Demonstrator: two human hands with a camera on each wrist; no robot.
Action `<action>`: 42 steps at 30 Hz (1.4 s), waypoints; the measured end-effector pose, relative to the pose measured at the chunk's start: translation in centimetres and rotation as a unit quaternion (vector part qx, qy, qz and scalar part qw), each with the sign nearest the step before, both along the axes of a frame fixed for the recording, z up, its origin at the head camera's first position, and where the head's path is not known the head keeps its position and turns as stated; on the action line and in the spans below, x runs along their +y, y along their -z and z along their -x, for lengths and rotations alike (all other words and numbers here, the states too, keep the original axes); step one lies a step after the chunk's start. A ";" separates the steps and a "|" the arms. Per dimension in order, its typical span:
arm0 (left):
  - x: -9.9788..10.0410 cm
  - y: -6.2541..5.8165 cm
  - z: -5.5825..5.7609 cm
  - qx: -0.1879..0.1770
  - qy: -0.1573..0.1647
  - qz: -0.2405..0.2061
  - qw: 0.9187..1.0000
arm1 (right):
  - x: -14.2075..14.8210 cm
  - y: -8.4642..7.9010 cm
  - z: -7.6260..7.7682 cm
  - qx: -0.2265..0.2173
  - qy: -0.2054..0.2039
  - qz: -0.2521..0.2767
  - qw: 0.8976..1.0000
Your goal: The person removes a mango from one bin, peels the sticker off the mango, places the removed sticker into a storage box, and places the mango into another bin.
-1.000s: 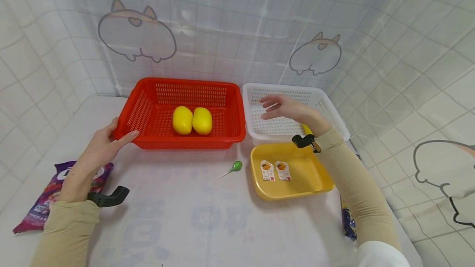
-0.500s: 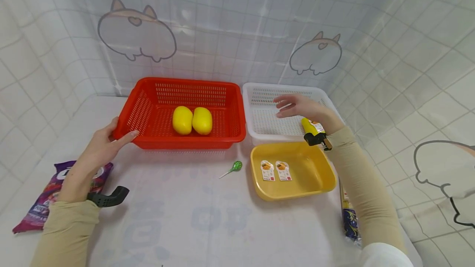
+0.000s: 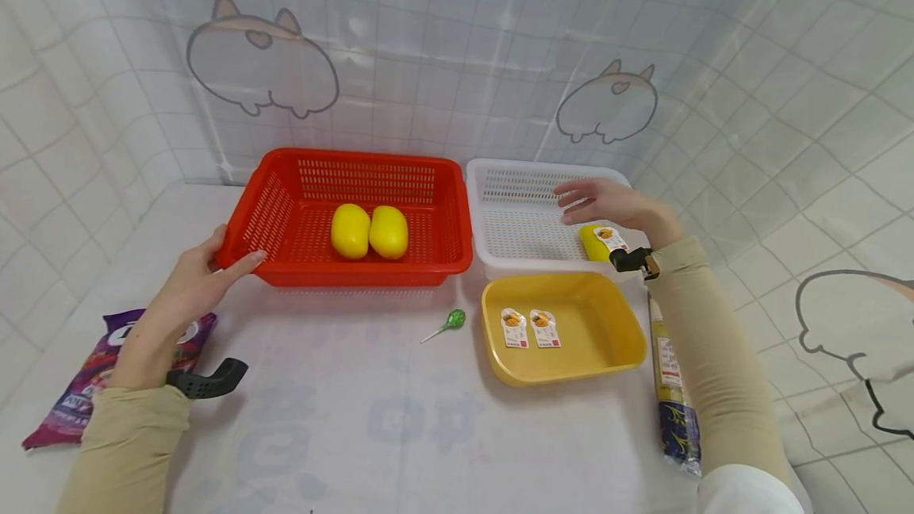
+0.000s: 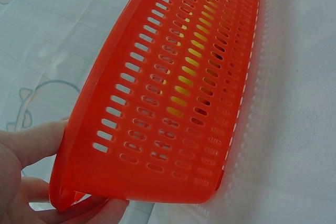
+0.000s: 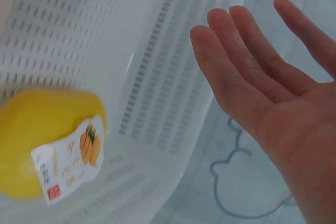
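Note:
My left hand (image 3: 193,280) grips the near left corner of the red basket (image 3: 357,274), with the thumb and fingers about its rim; the left wrist view shows the slotted side (image 4: 152,77) up close. Two smooth yellow oval fruits (image 3: 351,232) lie side by side in that basket. Over the right part of the white basket (image 3: 500,260) hovers my right hand (image 3: 614,203), its fingers extended and holding nothing. Below it, inside the white basket, lies a yellow oval fruit (image 5: 47,129) with a white sticker (image 5: 71,158) on it.
A yellow tub (image 3: 564,371) with two stickers (image 3: 514,329) stands before the white basket. A green lollipop (image 3: 455,319) lies left of the tub. A purple snack bag (image 3: 93,387) is under the left forearm, and a long packet (image 3: 671,387) beside the right forearm.
My right hand has moved to the right over the white basket, uncovering the fruit there and more of the long packet. The left hand stays on the red basket.

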State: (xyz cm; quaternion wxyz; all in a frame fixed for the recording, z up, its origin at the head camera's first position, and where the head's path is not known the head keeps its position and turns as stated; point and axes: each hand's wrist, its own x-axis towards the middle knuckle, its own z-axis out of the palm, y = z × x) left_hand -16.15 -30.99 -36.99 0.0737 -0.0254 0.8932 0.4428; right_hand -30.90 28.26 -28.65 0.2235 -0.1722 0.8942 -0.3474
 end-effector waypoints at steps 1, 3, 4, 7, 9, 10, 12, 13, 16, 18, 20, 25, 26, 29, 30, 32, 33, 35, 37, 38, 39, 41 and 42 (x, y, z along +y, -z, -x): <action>0.0 0.0 0.0 0.000 0.001 0.000 1.000 | 0.3 0.0 0.1 -0.001 0.001 -0.001 1.000; 0.0 0.0 0.1 0.000 0.002 0.001 1.000 | 0.9 0.1 0.3 -0.006 0.008 -0.002 1.000; 0.0 0.0 0.1 0.000 0.002 0.001 1.000 | 1.2 0.2 0.4 -0.008 0.010 -0.001 1.000; 0.0 -0.1 0.1 0.000 0.003 0.002 1.000 | 2.1 0.4 0.7 -0.013 0.007 0.000 1.000; 0.0 -0.1 0.0 -0.001 0.003 0.003 1.000 | 2.6 0.5 0.8 -0.019 0.008 -0.002 1.000; 0.0 -0.1 0.0 -0.001 0.003 0.003 1.000 | 2.8 0.6 0.9 -0.023 0.010 -0.003 1.000; 0.0 0.0 0.0 0.000 0.004 0.003 1.000 | 3.3 0.7 1.0 -0.029 0.015 -0.009 0.999; 0.0 0.0 0.0 0.000 0.005 0.003 1.000 | 3.5 0.7 1.0 -0.031 0.020 -0.012 0.999; 0.0 0.0 -0.1 0.001 0.004 0.003 1.000 | 4.1 1.1 1.4 -0.034 0.027 -0.022 0.999; -0.1 0.0 0.0 0.003 0.003 0.004 1.000 | 4.5 1.2 1.6 -0.037 0.030 -0.026 0.999; -0.1 0.1 0.0 0.004 0.002 0.006 1.000 | 4.8 1.3 1.7 -0.045 0.034 -0.030 0.998; -0.1 0.2 0.0 0.006 0.002 0.006 1.000 | 5.6 1.2 2.0 -0.068 0.042 -0.047 0.996; -0.1 0.2 0.0 0.007 0.003 0.005 1.000 | 5.8 1.2 2.1 -0.071 0.041 -0.051 0.995; 0.0 0.2 0.0 0.008 0.002 0.005 1.000 | 6.1 1.2 2.2 -0.088 0.046 -0.066 0.993; 0.0 0.2 0.0 0.008 0.002 0.005 1.000 | 6.1 1.1 2.2 -0.100 0.049 -0.067 0.992; 0.0 0.2 0.0 0.006 0.001 0.006 1.000 | 6.2 1.2 2.3 -0.119 0.049 -0.078 0.989; 0.0 0.1 0.0 0.006 0.000 0.007 1.000 | 6.2 1.3 2.2 -0.131 0.051 -0.083 0.987; 0.0 0.1 0.0 0.005 0.000 0.008 1.000 | 6.3 1.3 2.2 -0.153 0.051 -0.092 0.983; 0.0 0.1 0.1 0.004 -0.002 0.009 1.000 | 6.4 1.4 2.1 -0.168 0.049 -0.098 0.980; 0.0 0.0 0.1 0.003 -0.002 0.008 1.000 | 6.5 1.4 2.1 -0.173 0.047 -0.102 0.979; 0.0 0.1 0.1 0.003 -0.003 0.009 1.000 | 6.5 1.4 2.2 -0.179 0.047 -0.102 0.977; 0.0 0.1 0.1 0.001 -0.003 0.009 1.000 | 6.5 1.4 2.4 -0.186 0.048 -0.104 0.976; 0.0 0.1 0.1 0.000 -0.003 0.009 1.000 | 6.6 1.4 2.5 -0.188 0.045 -0.107 0.975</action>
